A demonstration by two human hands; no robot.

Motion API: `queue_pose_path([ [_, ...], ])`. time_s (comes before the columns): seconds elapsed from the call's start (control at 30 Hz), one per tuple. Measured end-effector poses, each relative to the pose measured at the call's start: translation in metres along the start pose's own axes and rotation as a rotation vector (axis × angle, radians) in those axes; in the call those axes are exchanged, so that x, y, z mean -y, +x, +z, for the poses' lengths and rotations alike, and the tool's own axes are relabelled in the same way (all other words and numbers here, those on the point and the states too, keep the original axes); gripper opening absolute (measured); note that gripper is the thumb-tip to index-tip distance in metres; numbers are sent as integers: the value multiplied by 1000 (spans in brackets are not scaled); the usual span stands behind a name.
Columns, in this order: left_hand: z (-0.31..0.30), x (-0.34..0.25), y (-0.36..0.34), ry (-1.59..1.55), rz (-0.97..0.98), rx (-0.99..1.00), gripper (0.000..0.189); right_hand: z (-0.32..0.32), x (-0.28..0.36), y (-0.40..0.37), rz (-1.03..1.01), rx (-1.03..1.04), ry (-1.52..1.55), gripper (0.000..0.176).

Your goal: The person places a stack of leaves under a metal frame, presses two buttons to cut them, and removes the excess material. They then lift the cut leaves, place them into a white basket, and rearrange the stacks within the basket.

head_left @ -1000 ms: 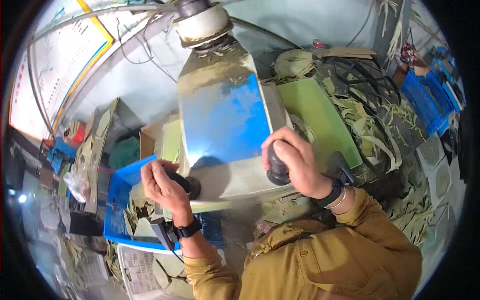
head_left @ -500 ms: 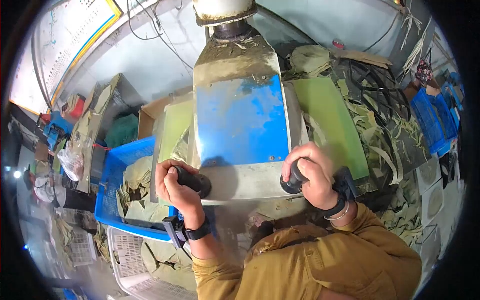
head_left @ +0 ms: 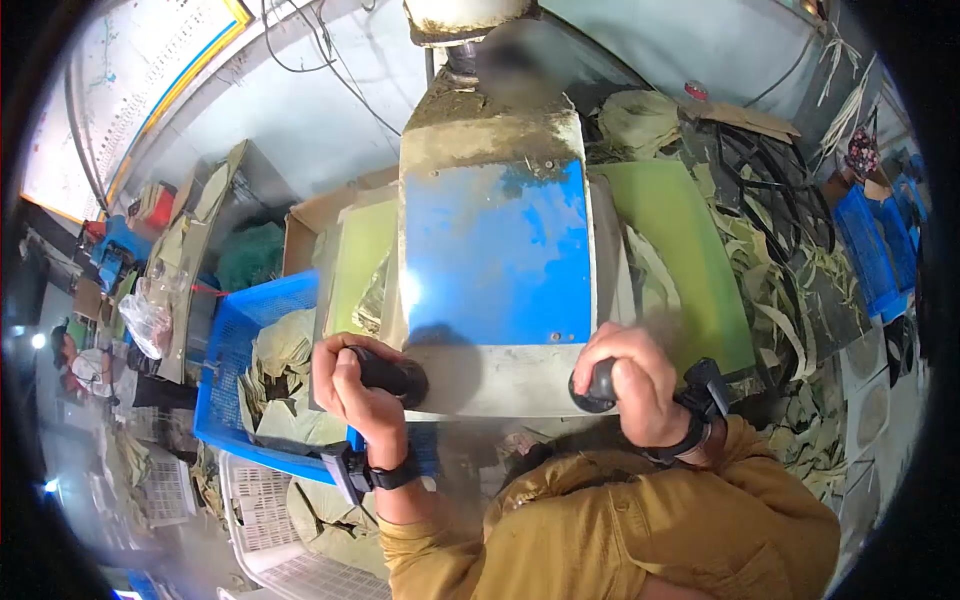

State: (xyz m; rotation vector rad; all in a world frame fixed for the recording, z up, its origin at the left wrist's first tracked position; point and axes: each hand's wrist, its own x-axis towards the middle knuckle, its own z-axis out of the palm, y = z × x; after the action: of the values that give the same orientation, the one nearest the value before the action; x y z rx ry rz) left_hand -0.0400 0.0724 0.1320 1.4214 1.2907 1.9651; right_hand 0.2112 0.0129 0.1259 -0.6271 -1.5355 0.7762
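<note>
1. Black grips: the left handle (head_left: 398, 378) and right handle (head_left: 597, 387) jut from the near edge of the blue-panelled machine housing (head_left: 495, 255), at its 7 and 5 o'clock corners.
2. The left hand (head_left: 358, 395) is wrapped tight round the left handle and the right hand (head_left: 638, 385) round the right handle, so the hands are well apart.
3. A blue crate (head_left: 225, 350) of pale leaves (head_left: 282, 345) sits at 9 o'clock of the left hand, and a green board (head_left: 668, 240) lies at 1 o'clock of the right hand.

Left hand (head_left: 362, 395) gripped round the left black handle (head_left: 395, 378), right hand (head_left: 640, 382) gripped round the right black handle (head_left: 598, 385), both at the lower edge of the blue-faced machine (head_left: 495, 255). Blue crate (head_left: 240, 345) of leaves at left, green boards (head_left: 675, 245) either side.
</note>
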Motion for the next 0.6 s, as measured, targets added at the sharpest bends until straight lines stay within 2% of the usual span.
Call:
queue_pose_path([
  [0.17, -28, 33, 61, 124, 70, -94, 37, 34, -9, 31, -164, 314, -113, 31],
  [0.2, -41, 42, 76, 245, 89, -136, 39, 48, -8, 42, -191, 351, -191, 34],
  [0.23, -51, 46, 84, 158, -63, -226, 36, 63, -8, 53, -223, 385, -271, 38],
  [0.27, -67, 49, 82, 91, -115, -314, 30, 84, -8, 63, -240, 355, -301, 39],
  [0.3, -85, 54, 72, 25, -173, -397, 30, 98, -1, 74, -104, 459, -308, 47],
  [0.37, -106, 67, 41, -12, -261, -524, 29, 121, -13, 81, -156, 397, -179, 55],
  [0.43, -142, 103, 5, -308, -604, -429, 32, 114, -12, 74, -238, 371, -216, 62],
  [0.47, -141, 113, -7, -465, -686, -288, 36, 106, -12, 71, -296, 326, -267, 56],
  [0.5, -134, 114, -20, -622, -765, -151, 41, 96, -17, 64, -262, 295, -262, 51],
  [0.57, -113, 107, -24, -656, -879, -51, 36, 69, -24, 50, -159, 354, -472, 46],
  [0.6, -102, 105, -23, -689, -926, -29, 37, 55, -30, 42, -162, 358, -470, 46],
])
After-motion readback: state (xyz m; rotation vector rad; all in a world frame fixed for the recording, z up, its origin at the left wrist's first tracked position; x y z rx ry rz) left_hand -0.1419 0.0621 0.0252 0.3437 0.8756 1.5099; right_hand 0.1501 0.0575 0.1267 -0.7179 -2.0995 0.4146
